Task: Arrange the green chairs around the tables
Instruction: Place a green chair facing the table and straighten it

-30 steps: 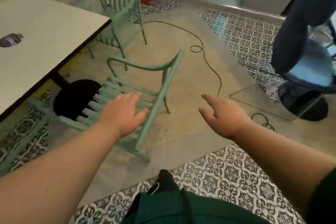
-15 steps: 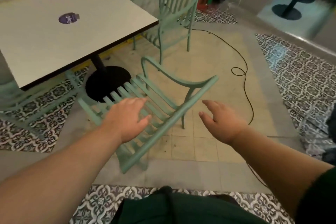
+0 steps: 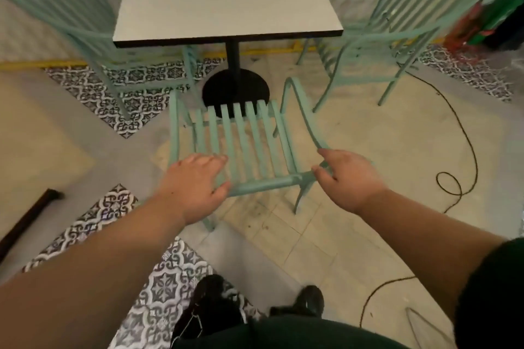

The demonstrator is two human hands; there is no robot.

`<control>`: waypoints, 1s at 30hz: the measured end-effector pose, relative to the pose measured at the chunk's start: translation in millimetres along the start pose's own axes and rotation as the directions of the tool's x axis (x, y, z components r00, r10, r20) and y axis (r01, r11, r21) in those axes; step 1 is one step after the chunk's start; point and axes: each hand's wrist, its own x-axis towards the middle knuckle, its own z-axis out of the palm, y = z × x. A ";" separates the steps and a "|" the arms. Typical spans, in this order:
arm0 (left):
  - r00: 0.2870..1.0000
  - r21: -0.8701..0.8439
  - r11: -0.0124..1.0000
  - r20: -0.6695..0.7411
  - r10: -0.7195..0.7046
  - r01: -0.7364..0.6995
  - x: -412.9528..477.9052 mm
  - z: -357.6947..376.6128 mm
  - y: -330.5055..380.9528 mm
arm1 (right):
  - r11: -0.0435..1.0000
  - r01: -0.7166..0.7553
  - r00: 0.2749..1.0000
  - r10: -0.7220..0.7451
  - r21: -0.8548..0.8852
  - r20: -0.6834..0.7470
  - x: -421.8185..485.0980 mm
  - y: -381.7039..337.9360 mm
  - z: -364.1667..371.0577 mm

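A pale green slatted chair (image 3: 243, 133) stands right in front of me, its seat facing the white square table (image 3: 226, 8) and nearly touching the table's black round base (image 3: 235, 88). My left hand (image 3: 195, 181) lies over the left end of the chair's top back rail, thumb against the rail. My right hand (image 3: 348, 178) holds the right corner, where the armrest meets the rail. Two more green chairs flank the table: one on the left (image 3: 71, 17) and one on the right (image 3: 397, 22), both blurred.
A black cable (image 3: 465, 150) loops over the floor on the right and runs back toward my feet (image 3: 300, 300). A dark stick (image 3: 25, 224) lies on the floor at the left. Red and green items (image 3: 493, 17) stand at the far right.
My view has swung round, so I face the table square on from behind the chair. Both hands, open above the chair before, have come down onto its back rail.
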 end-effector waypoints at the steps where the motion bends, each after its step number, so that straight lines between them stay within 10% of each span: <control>1: 0.999 0.007 1.000 0.024 -0.026 0.026 -3.5 7.6 8.6 | 0.999 0.027 1.000 -0.027 -0.023 0.017 4.4 7.8 2.0; 30: 0.961 0.027 0.964 0.067 -0.268 0.266 17.8 55.8 -18.3 | 0.941 0.156 0.987 -0.160 -0.300 0.010 73.9 10.6 67.3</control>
